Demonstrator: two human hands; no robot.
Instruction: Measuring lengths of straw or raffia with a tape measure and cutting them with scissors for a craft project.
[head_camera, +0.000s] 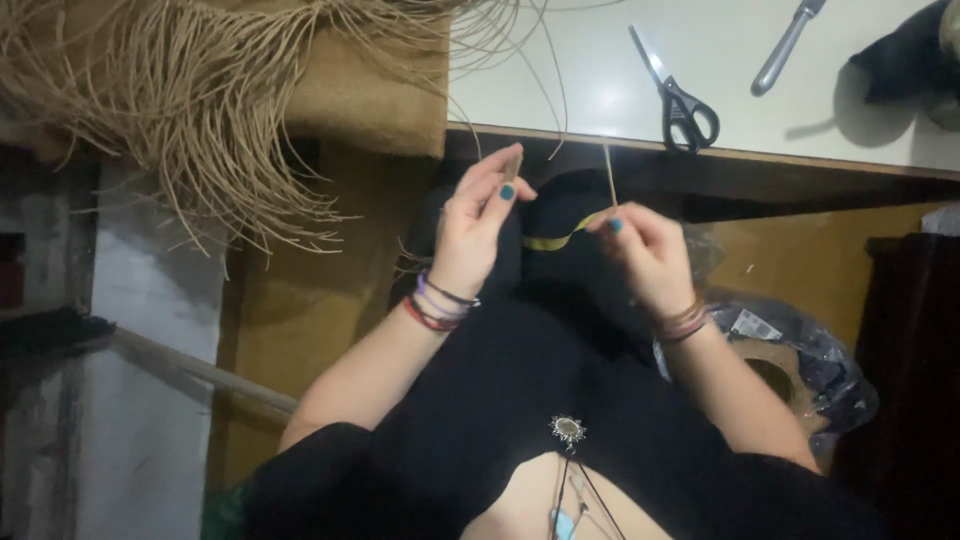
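While the left hand (478, 225) pinches a brown stub (512, 166), right hand (645, 250) fingers grip a tan strand (609, 175).

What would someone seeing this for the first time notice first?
Most likely the two hands in the middle, the left hand and the right hand, each pinching a thin tan strand over a dark lap. Next, the big bundle of tan fibres spilling down at upper left, and the black-handled scissors on the white tabletop above.
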